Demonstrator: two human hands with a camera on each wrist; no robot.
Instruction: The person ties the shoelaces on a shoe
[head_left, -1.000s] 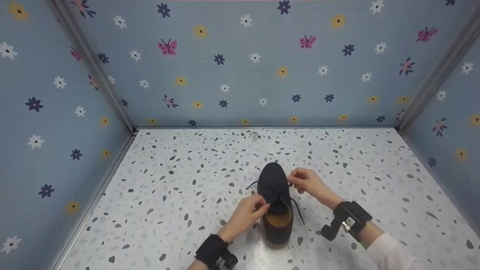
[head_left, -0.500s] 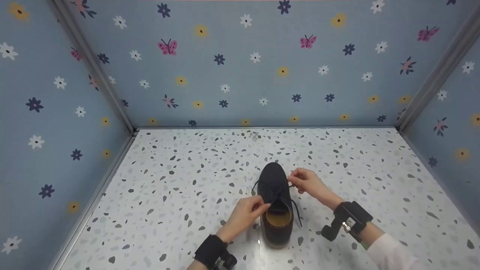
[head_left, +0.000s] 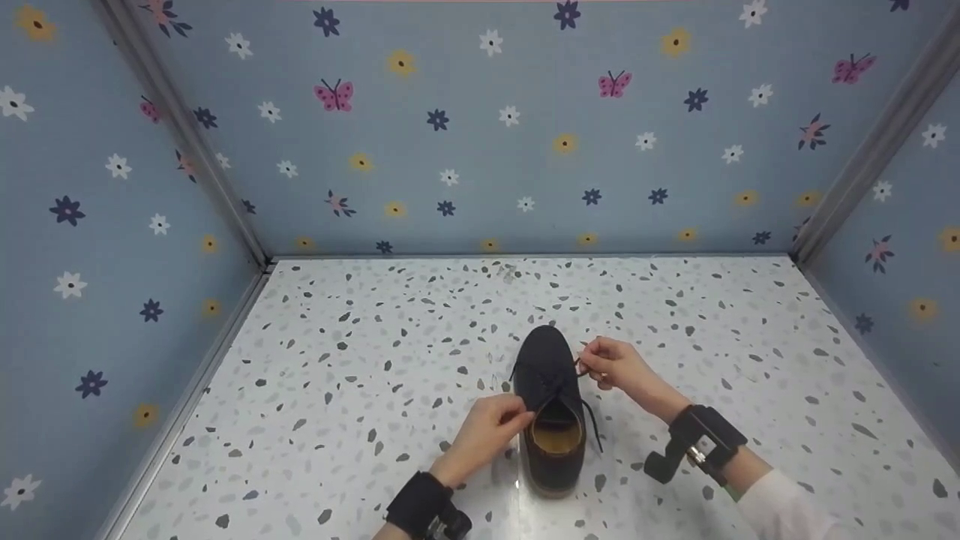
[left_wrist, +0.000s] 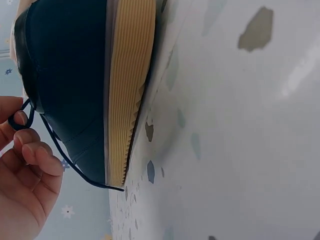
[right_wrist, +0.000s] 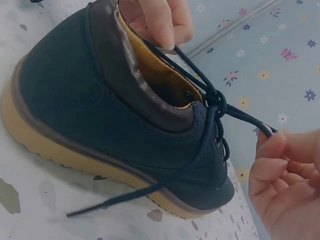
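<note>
A dark navy lace-up shoe [head_left: 551, 450] stands upright on its tan sole, toe pointing away. My left hand [head_left: 487, 431], at the left of the shoe opening, pinches a loop of the shoelace [left_wrist: 31, 116] between thumb and fingertips. On the other side my right hand [head_left: 619, 371] holds another doubled stretch of lace, pulled out sideways from the shoe. Between the hands, a knot [right_wrist: 216, 101] sits over the tongue in the right wrist view. One loose lace end [right_wrist: 150, 190] hangs down the shoe's right side; another hangs on the left.
The shoe rests on a white speckled tabletop [head_left: 360, 390]. Blue panels with flowers and butterflies stand behind [head_left: 480, 150] and at both sides, joined by grey metal corner strips [head_left: 187, 127]. Each wrist wears a black strap with a camera.
The loose lace end left of the toe has drawn in against the shoe. My left hand has shifted slightly left, and more lace shows at my right fingertips.
</note>
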